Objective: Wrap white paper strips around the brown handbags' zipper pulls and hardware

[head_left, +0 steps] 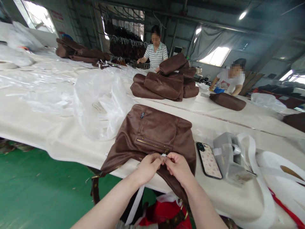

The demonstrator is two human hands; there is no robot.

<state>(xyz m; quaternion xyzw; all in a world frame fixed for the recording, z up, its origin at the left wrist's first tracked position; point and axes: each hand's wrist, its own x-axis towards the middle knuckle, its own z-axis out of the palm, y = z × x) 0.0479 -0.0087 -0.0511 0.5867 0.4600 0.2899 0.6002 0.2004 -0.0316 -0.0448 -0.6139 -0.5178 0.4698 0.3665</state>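
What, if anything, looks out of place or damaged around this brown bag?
No spill or damage stands out. The brown bag sits askew, its near corners overhanging the table edge, with a strap dangling over the green floor at left. A phone lies beside it, perhaps a personal item among work things.

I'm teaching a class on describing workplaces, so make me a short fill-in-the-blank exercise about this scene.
1. Between the brown bag and the grey object lies a ____.
2. The floor is coloured ____.
3. The left hand and right hand meet near the picture's ____ end of the front zipper.

Missing words: phone; green; right.
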